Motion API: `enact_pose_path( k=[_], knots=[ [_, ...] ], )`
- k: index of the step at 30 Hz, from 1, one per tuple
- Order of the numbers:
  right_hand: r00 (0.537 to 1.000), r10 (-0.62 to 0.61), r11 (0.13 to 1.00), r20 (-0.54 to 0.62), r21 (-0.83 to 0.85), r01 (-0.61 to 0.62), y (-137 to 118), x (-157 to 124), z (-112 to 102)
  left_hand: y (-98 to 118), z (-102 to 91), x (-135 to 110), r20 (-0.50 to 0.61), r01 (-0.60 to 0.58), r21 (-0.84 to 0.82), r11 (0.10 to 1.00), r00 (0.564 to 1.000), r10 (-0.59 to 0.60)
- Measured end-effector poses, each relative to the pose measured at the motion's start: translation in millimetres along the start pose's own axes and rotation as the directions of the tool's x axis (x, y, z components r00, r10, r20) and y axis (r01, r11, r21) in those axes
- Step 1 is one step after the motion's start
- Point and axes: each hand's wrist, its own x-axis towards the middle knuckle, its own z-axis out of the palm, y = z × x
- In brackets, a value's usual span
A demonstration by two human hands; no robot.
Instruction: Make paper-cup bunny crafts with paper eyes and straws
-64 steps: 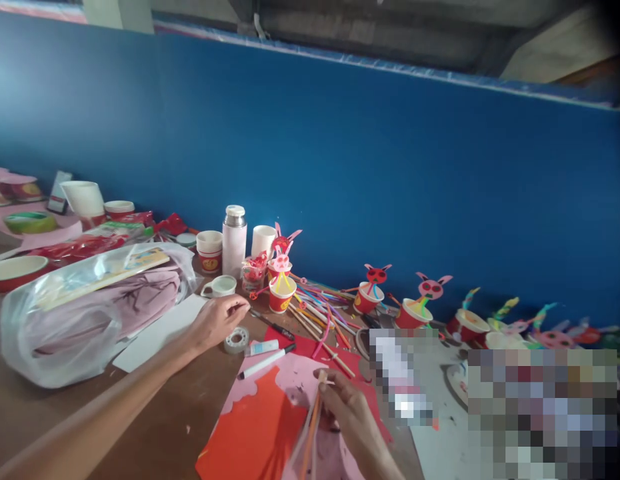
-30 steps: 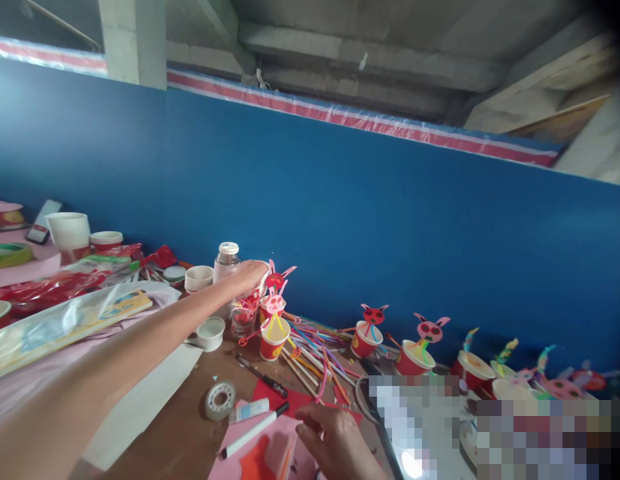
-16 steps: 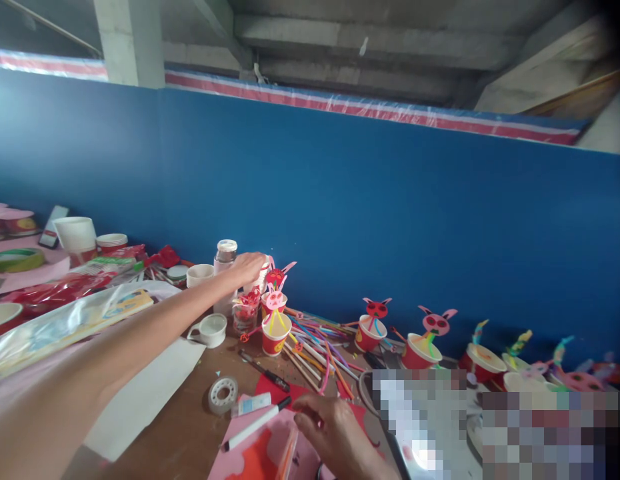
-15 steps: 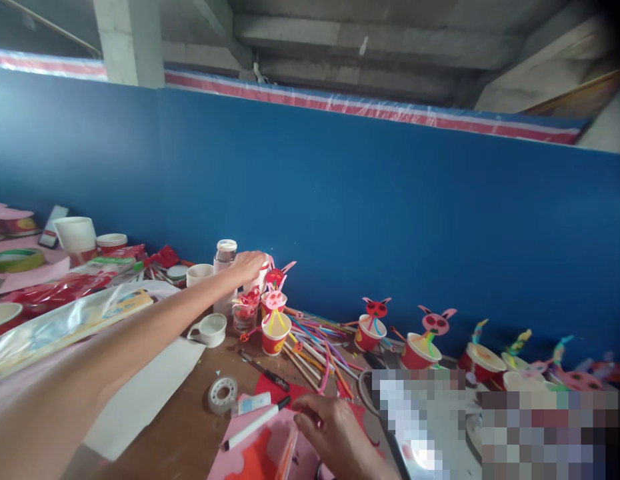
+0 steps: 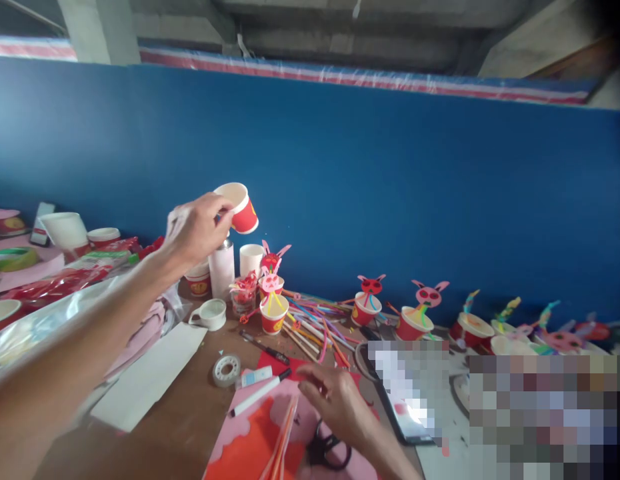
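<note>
In the head view, my left hand [image 5: 203, 223] is raised above the back of the table, its fingers closed on the rim of a red and white paper cup [image 5: 245, 217]. The cup is tilted, and its inside shows. My right hand [image 5: 335, 400] hovers low over pink paper [image 5: 243, 427] and orange-red paper [image 5: 263, 433], fingers loosely bent and apart, with nothing seen in them. Beside it are black-handled scissors [image 5: 330, 450], a white marker [image 5: 260, 393] and a bundle of orange and white strips [image 5: 283, 443].
Paper cups with animal-face figures [image 5: 273, 313] stand along the blue wall [image 5: 340, 180]. Pipe cleaners [image 5: 320, 323] lie in a heap. Nearby are a bottle [image 5: 221, 270], a white mug [image 5: 210, 315], a tape roll [image 5: 226, 370], white card [image 5: 150, 377], plastic packages [image 5: 65, 280] and a tablet-like device [image 5: 403, 400].
My left hand has lifted a paper cup from the stack at the back and drawn it up and left. The right hand stays almost in place, while the view has shifted slightly.
</note>
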Motion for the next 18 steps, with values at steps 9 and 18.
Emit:
enact_pose_path(
  k=[9, 18],
  knots=[
    [0.997, -0.016, 0.991, -0.069, 0.131, 0.025, -6, -17, 23, 53, 2.3, -201, 0.116, -0.395, -0.349, 0.85, 0.881, 0.458],
    [0.972, -0.019, 0.999, -0.233, -0.052, 0.007, -5, -39, 55, 57, -1.1, -233, 0.109, -0.398, -0.52, 0.756, 0.846, 0.521]
  ],
)
